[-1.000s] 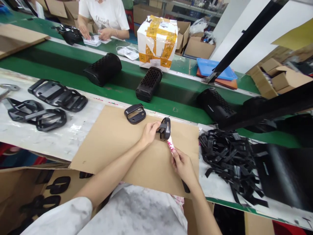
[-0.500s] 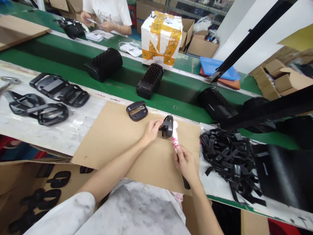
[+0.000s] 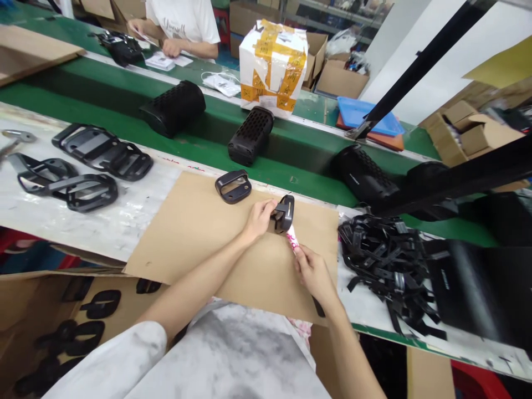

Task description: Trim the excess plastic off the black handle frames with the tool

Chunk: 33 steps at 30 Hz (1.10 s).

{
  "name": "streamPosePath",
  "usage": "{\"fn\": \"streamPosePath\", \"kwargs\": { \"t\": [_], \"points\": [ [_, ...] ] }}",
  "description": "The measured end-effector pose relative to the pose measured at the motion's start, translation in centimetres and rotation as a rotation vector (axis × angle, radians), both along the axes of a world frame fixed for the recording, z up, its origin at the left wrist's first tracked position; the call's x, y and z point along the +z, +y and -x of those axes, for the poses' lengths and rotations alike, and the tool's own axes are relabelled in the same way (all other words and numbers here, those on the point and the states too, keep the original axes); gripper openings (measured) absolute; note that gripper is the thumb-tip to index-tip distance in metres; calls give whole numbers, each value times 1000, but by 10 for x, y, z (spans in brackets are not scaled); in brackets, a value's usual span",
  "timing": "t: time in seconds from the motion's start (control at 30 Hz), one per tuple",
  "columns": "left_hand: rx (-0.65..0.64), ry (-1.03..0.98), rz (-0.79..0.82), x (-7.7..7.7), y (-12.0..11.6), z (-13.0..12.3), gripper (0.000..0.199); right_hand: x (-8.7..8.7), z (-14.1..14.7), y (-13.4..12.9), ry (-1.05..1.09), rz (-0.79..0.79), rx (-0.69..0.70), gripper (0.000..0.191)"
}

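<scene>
"Brown cardboard sheet (image 3: 178,244) below. Hands?"
"Both closed: left hand (image 3: 258,219), right hand (image 3: 311,270)."
"Holding?"
"Left, a black frame (image 3: 287,220) over the sheet, midway through, I'd judge. Another frame (image 3: 238,194) lies loose beside it, probably left to do; how many are done, I can't tell. Right, a slim pink-and-white handle (image 3: 292,238) at its near edge"

Cardboard sheet (image 3: 187,233) plain tan. Over it: black frame (image 3: 287,213), pink-on-white handle (image 3: 292,238). Right of it: black straps (image 3: 380,249). Behind it: green belt (image 3: 199,149).
</scene>
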<state>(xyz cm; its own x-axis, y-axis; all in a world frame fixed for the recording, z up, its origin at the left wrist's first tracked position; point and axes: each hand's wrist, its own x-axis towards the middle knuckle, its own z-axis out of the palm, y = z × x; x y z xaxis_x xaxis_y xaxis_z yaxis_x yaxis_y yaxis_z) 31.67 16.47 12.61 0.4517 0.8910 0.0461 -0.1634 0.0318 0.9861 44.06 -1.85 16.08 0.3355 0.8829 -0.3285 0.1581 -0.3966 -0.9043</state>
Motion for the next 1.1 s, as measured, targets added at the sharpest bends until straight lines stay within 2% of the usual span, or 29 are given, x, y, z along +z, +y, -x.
{"fn": "streamPosePath", "kwargs": {
  "t": [0.07,0.13,0.27,0.4,0.53,0.67,0.77,0.87,0.97,1.03,1.1],
  "points": [
    [8,-41,42,1,1,-1,43,6,-5,0,-63,12,70,47],
    [4,-118,167,6,3,0,49,16,-9,-4,-65,-2,88,45],
    [-152,-367,482,27,3,9,58,32,-3,-21,59,-124,-87,41],
    [-304,-512,629,45,-2,18,58,35,18,-29,-77,-303,-205,27],
    [-389,-603,750,37,-4,18,58,33,35,-18,-248,-386,-264,19],
    [-461,-669,829,25,-4,16,63,30,43,-4,-259,-390,-214,22],
    [-429,-610,885,31,-7,17,61,26,45,3,-320,-395,-165,28],
    [-432,-525,893,42,-9,17,61,23,43,7,-388,-394,-161,24],
    [-454,-491,807,43,-10,13,59,21,40,9,-364,-379,-216,20],
    [-414,-443,668,36,-11,9,53,20,38,11,-273,-359,-290,21],
    [-340,-376,443,29,-13,6,51,17,36,12,-93,-314,-361,27]
  ]
}}
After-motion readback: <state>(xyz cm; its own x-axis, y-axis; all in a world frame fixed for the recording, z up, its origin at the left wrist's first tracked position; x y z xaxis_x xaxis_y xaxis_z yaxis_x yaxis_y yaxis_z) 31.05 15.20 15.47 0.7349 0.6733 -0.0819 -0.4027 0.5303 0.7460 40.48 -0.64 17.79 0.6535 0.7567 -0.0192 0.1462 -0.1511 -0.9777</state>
